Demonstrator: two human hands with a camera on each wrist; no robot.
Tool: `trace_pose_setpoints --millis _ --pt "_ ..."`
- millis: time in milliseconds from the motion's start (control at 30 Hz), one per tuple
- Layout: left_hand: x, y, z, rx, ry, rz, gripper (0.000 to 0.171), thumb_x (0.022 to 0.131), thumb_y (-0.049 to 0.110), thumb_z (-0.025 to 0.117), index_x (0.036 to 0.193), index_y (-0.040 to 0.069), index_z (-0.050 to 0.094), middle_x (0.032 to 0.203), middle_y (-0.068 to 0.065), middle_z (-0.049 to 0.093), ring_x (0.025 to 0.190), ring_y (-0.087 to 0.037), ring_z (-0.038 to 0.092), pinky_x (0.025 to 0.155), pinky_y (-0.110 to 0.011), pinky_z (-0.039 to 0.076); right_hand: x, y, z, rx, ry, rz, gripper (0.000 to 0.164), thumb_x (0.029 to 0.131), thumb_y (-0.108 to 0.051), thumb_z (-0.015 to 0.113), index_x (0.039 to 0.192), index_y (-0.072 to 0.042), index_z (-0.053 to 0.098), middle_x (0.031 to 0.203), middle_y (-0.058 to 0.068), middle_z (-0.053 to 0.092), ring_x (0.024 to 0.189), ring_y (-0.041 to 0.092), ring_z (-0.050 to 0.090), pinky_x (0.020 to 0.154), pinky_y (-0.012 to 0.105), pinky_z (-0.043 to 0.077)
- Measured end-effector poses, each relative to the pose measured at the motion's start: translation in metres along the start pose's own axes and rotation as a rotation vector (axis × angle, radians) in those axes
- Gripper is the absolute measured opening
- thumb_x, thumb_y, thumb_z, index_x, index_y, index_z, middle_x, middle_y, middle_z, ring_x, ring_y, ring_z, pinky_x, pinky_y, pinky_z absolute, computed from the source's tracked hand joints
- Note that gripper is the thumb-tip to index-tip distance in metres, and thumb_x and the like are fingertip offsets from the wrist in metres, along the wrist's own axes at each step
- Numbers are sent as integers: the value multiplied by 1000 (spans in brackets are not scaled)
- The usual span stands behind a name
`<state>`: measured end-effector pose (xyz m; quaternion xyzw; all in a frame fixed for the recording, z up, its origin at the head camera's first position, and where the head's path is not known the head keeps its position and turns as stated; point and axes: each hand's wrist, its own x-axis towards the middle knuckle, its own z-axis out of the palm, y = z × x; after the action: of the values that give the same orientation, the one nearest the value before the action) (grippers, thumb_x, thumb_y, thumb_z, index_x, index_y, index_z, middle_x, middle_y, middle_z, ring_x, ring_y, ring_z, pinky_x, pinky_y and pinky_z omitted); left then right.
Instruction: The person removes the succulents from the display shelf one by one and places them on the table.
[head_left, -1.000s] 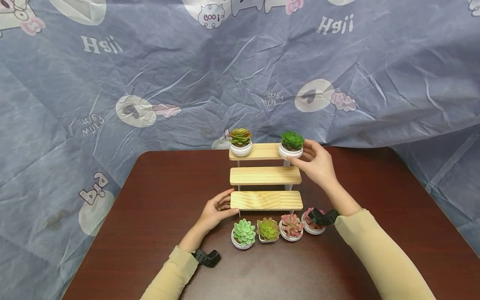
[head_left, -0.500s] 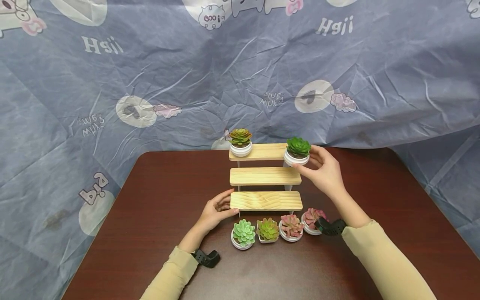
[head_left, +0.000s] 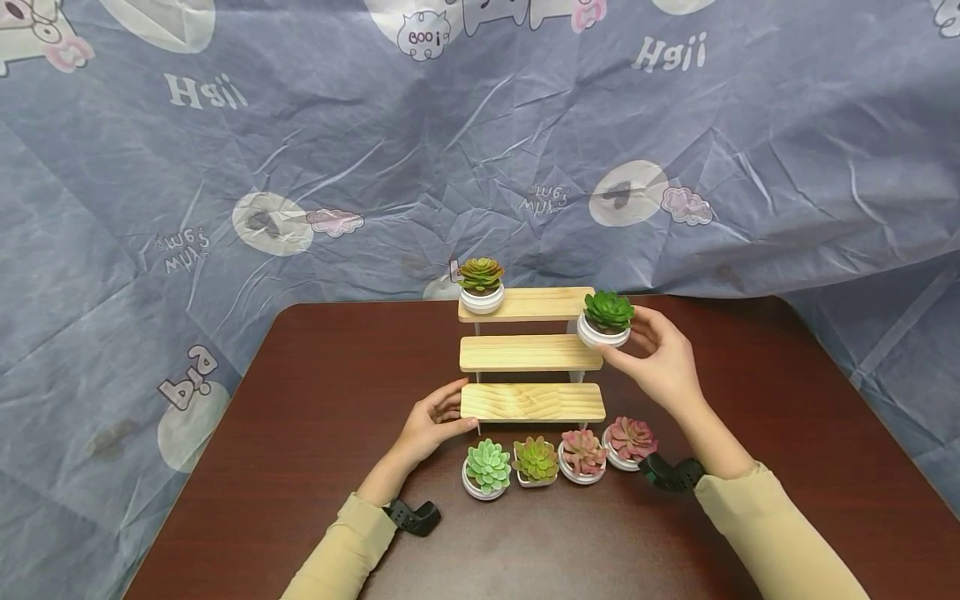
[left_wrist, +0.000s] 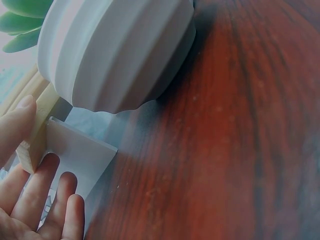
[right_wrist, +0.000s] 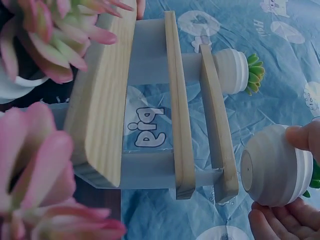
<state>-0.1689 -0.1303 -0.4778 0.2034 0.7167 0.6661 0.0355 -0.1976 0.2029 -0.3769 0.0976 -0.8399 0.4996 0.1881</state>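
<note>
My right hand (head_left: 663,358) holds a potted green succulent (head_left: 607,312) by its white ribbed pot, thumb on one side and fingers on the other. In the right wrist view that pot (right_wrist: 275,165) shows its underside, off the end of the top shelf. At the left end of the three-step wooden stand (head_left: 532,402), my left hand (head_left: 426,423) grips the lowest board, the thumb on its upper side and fingers beneath, by the pale support (left_wrist: 82,155). A brownish-green succulent (head_left: 482,287) stands on the left of the top shelf.
In front of the stand, a row on the dark table (head_left: 337,350) holds a mint-green succulent (head_left: 487,467), a yellow-green one (head_left: 536,458) and two pink ones (head_left: 582,452). A blue-grey printed cloth (head_left: 420,150) hangs behind the table.
My right hand has lifted the green succulent off the right end of the top shelf and drawn it right and toward me. My left hand stays in place on the stand.
</note>
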Motion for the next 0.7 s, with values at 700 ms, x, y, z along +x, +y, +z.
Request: trace_pose_setpoints --millis 700 --pt "1 1 1 -10 9 -12 66 80 -7 70 137 -12 37 118 -29 57 100 -31 60 90 -48 46 -21 15 -12 -3 52 11 61 71 -5 82 124 3 54 113 17 60 91 -10 54 80 8 45"
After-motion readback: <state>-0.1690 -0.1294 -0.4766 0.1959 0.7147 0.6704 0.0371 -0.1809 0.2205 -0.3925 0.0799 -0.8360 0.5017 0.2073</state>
